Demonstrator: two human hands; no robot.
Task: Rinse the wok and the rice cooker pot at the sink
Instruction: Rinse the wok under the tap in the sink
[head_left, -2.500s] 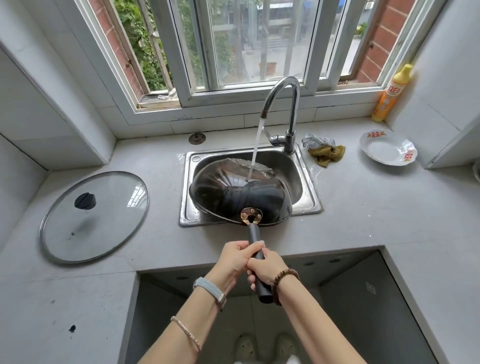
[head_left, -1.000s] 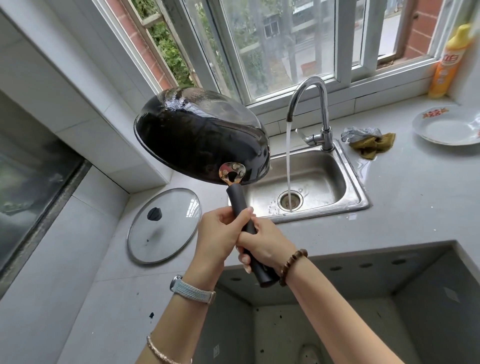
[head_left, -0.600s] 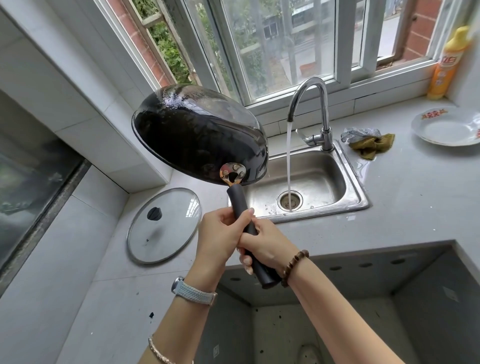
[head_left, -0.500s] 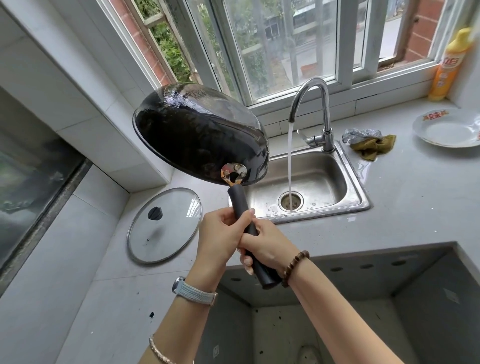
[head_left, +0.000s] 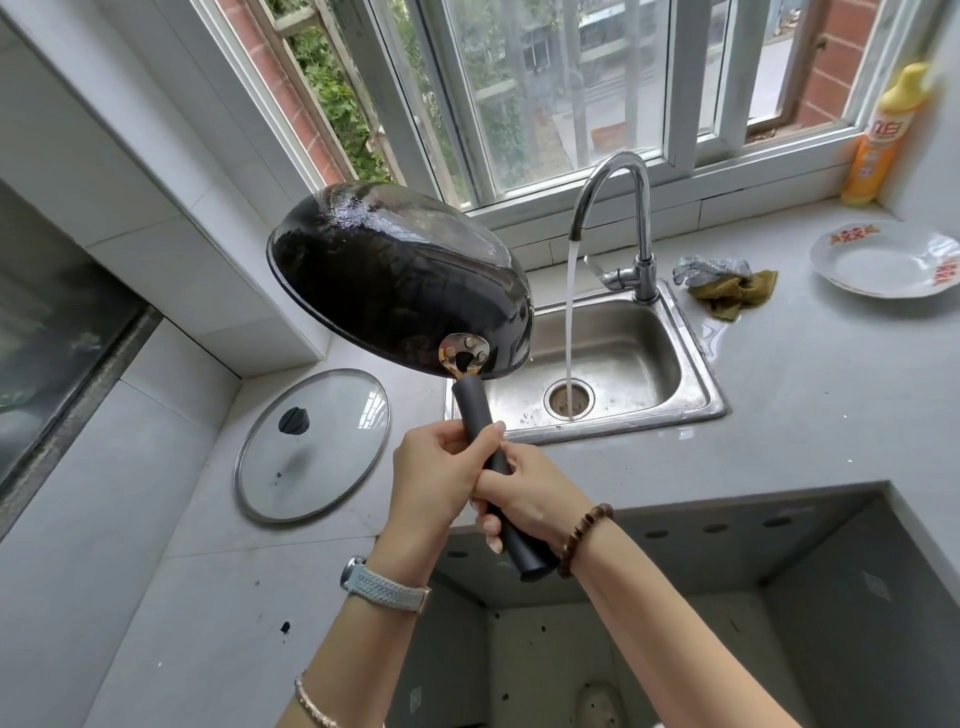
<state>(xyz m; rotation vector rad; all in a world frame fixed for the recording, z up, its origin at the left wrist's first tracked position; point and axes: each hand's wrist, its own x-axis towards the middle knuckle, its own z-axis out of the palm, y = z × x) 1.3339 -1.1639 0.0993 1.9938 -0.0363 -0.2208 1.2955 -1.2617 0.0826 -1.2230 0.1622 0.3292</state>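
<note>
Your left hand (head_left: 436, 473) and right hand (head_left: 524, 499) both clamp the handle (head_left: 474, 410), wet wok (head_left: 395, 280) tilted beside the sink (head_left: 696, 374), so it may drip onto the table (head_left: 805, 415)

The wok (head_left: 395, 291) you're holding is glossy black metal, its underside wet and shining, with a polished brass-toned riveted bracket (head_left: 464, 356) and a smooth matt handle (head_left: 475, 410). The sink (head_left: 641, 348) is brushed stainless steel, and the tap (head_left: 643, 208) is mirror-bright chrome. The lid (head_left: 322, 457) is clear glass with a metal rim. The counter (head_left: 831, 415) looks like matt stone. The plate (head_left: 883, 260) is glossy ceramic, the rag (head_left: 737, 293) coarse cloth, and the bottle (head_left: 883, 140) plastic
</note>
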